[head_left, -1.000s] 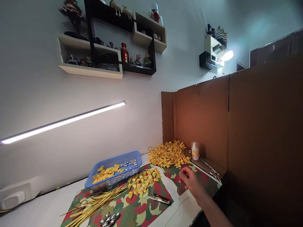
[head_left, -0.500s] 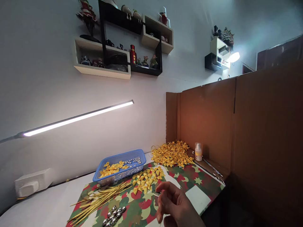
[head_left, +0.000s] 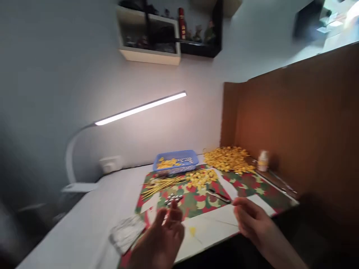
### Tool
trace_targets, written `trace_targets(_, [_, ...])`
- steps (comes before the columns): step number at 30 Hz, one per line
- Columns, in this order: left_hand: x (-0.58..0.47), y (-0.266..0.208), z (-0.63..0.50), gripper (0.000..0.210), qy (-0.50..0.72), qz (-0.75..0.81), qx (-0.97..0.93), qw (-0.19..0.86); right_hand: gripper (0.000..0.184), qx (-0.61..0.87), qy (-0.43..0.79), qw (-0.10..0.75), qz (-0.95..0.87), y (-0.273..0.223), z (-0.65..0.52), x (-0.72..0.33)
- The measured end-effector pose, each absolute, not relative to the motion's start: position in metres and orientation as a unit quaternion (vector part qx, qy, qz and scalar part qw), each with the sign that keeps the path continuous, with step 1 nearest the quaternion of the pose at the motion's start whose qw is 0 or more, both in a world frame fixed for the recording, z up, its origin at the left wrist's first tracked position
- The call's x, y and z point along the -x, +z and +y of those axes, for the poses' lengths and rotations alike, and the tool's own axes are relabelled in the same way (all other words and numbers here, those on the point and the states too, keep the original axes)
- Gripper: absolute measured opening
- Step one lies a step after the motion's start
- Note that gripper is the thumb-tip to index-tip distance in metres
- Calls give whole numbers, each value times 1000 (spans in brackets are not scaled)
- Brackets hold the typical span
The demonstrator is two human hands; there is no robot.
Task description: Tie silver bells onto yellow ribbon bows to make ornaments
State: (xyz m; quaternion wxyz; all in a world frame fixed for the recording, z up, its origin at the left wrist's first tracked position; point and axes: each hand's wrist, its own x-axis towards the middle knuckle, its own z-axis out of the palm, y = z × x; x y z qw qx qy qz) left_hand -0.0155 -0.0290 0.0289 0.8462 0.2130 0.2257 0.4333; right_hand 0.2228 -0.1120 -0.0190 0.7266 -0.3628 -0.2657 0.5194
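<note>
My left hand (head_left: 164, 235) is low in the middle, its fingers curled in and blurred by motion. Its fingertips overlap the view of a small group of silver beads (head_left: 173, 199); whether they touch is unclear, and what the fingers hold is hidden. To the right, my right hand (head_left: 254, 220) is closed, thumb against curled fingers. What it pinches, if anything, is too small to make out. Close by its fingertips lies a slim dark and silver tool (head_left: 218, 195), with contact unclear. Between the hands, a yellow bow (head_left: 192, 231) with a thin stem rests on white paper (head_left: 210, 232).
Yellow strips (head_left: 162, 185), a pile of yellow bows (head_left: 202, 178) and a blue basket (head_left: 176, 154) stand behind. A larger yellow heap (head_left: 228, 160) and white bottle (head_left: 263, 161) are near the cardboard wall (head_left: 297, 123). A lamp (head_left: 143, 107) hangs above; a crumpled packet (head_left: 127, 232) lies left.
The camera view has tilted down and turned left. My left hand has come into view, and my right hand now appears farther right. The slim tool and the single bow are now visible.
</note>
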Motion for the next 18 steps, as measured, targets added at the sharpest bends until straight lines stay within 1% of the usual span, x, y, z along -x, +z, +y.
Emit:
trace_targets(1, [14,29,-31,30,444,212,-185,851,27,367,532,720,-253,-25,-113,-224])
trace_targets(2, [12,28,-31,33,449,202,-163,855,28,382,538,716,-229,-30,-114,-226])
trace_targets(4, [12,25,-32,33,456,182,-133,861,40,444,547,698,-125,-36,-114,-229])
trace_targets(6, [15,18,-31,29,459,157,-120,866,50,484,547,679,-66,-38,-115,-231])
trace_targets(8, [18,8,-27,26,460,128,-117,871,52,497,542,673,-77,-38,-118,-232])
trace_targets(11, [23,-7,-15,24,460,93,-117,875,48,498,532,677,-105,-34,-121,-234])
trace_targets(13, [25,-13,-9,25,463,77,-114,876,54,496,532,682,-81,-31,-122,-236])
trace_targets(15, [27,-12,-7,27,463,68,-109,877,59,491,534,686,-52,-27,-122,-237])
trace_targets(18, [29,3,-13,31,466,67,-95,877,61,487,533,689,-60,-28,-123,-241])
